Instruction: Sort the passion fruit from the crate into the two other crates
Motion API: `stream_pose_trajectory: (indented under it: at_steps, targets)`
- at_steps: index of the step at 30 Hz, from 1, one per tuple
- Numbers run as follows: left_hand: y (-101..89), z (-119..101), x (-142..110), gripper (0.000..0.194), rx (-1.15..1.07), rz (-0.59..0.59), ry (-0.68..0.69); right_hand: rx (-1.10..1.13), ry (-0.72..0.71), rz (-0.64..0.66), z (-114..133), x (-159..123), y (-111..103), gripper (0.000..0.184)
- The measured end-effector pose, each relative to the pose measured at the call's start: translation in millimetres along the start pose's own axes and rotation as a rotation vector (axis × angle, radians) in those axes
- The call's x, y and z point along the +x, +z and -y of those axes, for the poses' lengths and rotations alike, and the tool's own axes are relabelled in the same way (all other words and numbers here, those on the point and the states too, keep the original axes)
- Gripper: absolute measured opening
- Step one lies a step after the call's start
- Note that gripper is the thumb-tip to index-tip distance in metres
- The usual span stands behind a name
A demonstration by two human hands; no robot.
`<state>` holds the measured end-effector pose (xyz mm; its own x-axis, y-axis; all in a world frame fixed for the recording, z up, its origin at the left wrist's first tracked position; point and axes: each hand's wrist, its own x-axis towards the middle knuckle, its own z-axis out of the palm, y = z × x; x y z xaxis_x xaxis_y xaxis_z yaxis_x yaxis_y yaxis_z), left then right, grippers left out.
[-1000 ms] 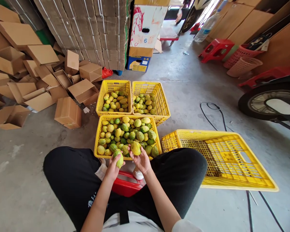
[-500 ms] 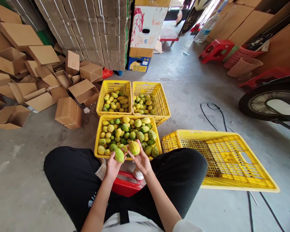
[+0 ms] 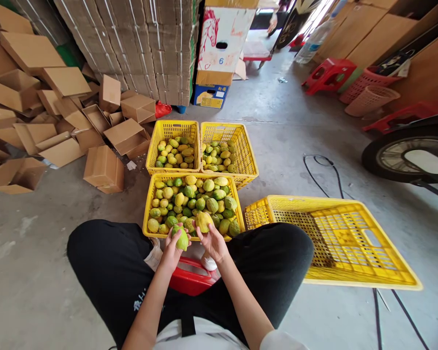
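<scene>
I sit on a red stool [image 3: 190, 282] with my knees apart, facing a yellow crate [image 3: 146, 214] full of green and yellow lemons. My left hand [image 3: 171, 253] is closed round a green lemon [image 3: 182, 239] at the crate's near edge. My right hand [image 3: 212, 242] holds a yellower lemon [image 3: 203, 221] in its fingers, just over the crate's front rim. The two lemons are close together, nearly touching.
Two smaller yellow crates [image 3: 173, 130] [image 3: 248, 150] with lemons stand behind the first. An empty yellow crate [image 3: 343, 243] lies at my right. Loose cardboard boxes [image 3: 104, 170] litter the left; stacked flat cartons [image 3: 142, 43] stand behind. A scooter wheel [image 3: 405, 155] and black cable [image 3: 321, 170] are at right.
Both hands have turned their lemons slightly in place; the left lemon rose then dropped back a little. The hands stay at the crate's near edge.
</scene>
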<state>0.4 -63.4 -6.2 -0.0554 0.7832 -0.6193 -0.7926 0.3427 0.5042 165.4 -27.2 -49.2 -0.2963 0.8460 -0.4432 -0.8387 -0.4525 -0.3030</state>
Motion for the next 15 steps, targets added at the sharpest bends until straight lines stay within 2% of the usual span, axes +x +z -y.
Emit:
stream_pose_trajectory:
  at_steps: [5,8,10,15]
  targets:
    - [1.1,-4.7,2.3,0.044,-0.148,0.018,-0.087,0.014,-0.040,0.012,4.8,-1.0,6.7,0.048]
    - [2.5,-4.2,2.1,0.032,-0.100,-0.033,-0.065,0.019,-0.040,-0.009,6.8,-0.9,8.3,0.042]
    - [3.3,-2.7,0.8,0.036,-0.022,-0.063,-0.037,0.030,-0.012,-0.032,8.0,-1.2,8.6,0.040]
    - [7.0,-2.4,-4.3,0.062,0.102,-0.058,-0.012,0.103,0.126,-0.085,10.5,-2.3,6.5,0.034]
